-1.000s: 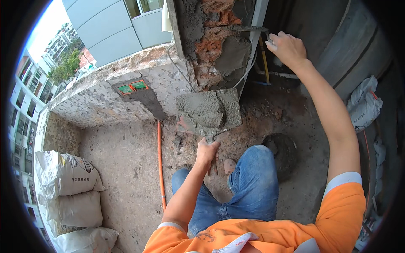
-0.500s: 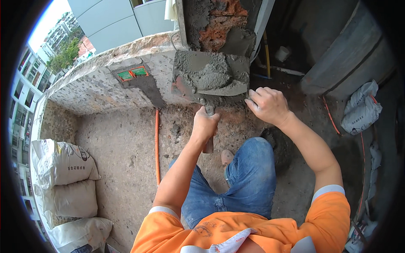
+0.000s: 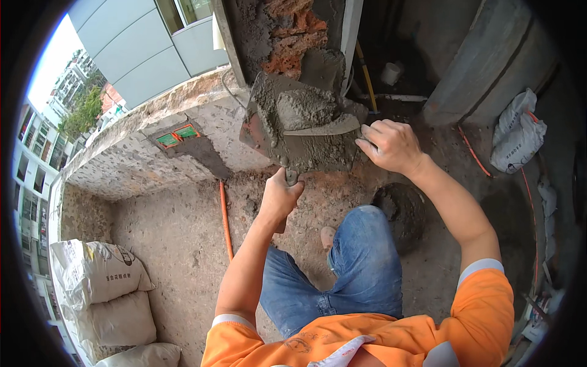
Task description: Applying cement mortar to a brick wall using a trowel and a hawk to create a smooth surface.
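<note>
My left hand (image 3: pixel 281 194) is closed round the handle of a hawk (image 3: pixel 252 136), a flat board smeared with grey mortar. A thick heap of wet mortar (image 3: pixel 306 109) lies on it. Closed too, my right hand (image 3: pixel 392 145) grips a trowel (image 3: pixel 327 128) whose blade lies against the near side of the heap; the fingers hide its handle. Just beyond the board rises a narrow wall section (image 3: pixel 293 43), part bare red brick and part grey mortar.
A dark round tub of mortar (image 3: pixel 408 214) stands by my right knee. An orange conduit (image 3: pixel 225 217) runs up to the low wall (image 3: pixel 122 159), below a green-and-orange box (image 3: pixel 177 136). White sacks (image 3: pixel 104 272) are stacked at left; another sack (image 3: pixel 517 131) lies at right.
The view has shifted, uncovering more of the tub. The hawk has tilted, showing more of its near face, and the mortar heap has been pushed together above the trowel blade. Both grips stay the same.
</note>
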`<act>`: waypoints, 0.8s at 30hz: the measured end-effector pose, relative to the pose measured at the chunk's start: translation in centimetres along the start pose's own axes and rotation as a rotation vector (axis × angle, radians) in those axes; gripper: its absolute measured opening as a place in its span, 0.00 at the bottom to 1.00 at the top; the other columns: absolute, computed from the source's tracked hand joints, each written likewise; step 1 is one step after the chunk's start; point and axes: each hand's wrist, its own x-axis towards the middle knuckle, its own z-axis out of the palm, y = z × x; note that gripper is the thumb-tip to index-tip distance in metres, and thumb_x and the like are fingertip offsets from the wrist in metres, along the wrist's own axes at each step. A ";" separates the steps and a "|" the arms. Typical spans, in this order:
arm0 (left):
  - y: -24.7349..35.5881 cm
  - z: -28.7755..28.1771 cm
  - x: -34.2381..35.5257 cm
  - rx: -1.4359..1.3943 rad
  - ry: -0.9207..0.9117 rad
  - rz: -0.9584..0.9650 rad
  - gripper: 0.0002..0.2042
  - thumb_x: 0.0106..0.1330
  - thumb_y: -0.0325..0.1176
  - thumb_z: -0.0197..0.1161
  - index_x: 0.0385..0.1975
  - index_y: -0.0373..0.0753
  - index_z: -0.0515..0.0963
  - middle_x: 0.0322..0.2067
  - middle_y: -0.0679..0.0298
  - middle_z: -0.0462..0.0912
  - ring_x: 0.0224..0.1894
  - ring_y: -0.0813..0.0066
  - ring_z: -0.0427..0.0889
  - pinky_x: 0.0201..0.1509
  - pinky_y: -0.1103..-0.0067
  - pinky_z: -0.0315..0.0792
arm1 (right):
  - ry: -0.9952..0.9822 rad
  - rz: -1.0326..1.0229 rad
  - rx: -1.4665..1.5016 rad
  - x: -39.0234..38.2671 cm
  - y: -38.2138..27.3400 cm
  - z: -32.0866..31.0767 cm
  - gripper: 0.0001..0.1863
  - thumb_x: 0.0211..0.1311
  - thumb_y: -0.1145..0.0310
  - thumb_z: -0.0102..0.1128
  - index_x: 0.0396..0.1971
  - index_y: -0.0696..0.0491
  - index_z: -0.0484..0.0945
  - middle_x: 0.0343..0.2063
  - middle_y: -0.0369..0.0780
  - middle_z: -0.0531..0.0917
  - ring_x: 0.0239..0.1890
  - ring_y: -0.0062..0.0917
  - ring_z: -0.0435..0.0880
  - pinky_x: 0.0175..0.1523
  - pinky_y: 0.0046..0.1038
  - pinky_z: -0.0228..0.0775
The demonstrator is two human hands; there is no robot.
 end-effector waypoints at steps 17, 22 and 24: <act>-12.0 1.7 -6.0 -0.143 0.195 -0.363 0.10 0.58 0.28 0.64 0.28 0.36 0.68 0.14 0.65 0.72 0.12 0.77 0.71 0.14 0.79 0.66 | 0.358 0.817 1.176 9.1 10.5 14.7 0.16 0.65 0.57 0.54 0.30 0.57 0.79 0.16 0.31 0.73 0.17 0.13 0.70 0.24 0.20 0.63; -11.4 2.6 -5.9 -0.127 0.150 -0.407 0.10 0.58 0.28 0.64 0.31 0.35 0.68 0.13 0.65 0.72 0.11 0.76 0.71 0.14 0.78 0.66 | 0.376 0.850 0.899 6.8 12.0 14.0 0.17 0.64 0.56 0.54 0.31 0.57 0.79 0.17 0.39 0.78 0.21 0.26 0.78 0.30 0.27 0.70; -11.4 3.2 -5.7 -0.141 0.141 -0.386 0.10 0.58 0.29 0.64 0.31 0.35 0.68 0.13 0.65 0.72 0.11 0.75 0.71 0.14 0.77 0.66 | 0.430 0.869 0.573 5.9 11.3 14.1 0.18 0.64 0.54 0.53 0.33 0.56 0.80 0.24 0.48 0.82 0.30 0.44 0.82 0.36 0.36 0.72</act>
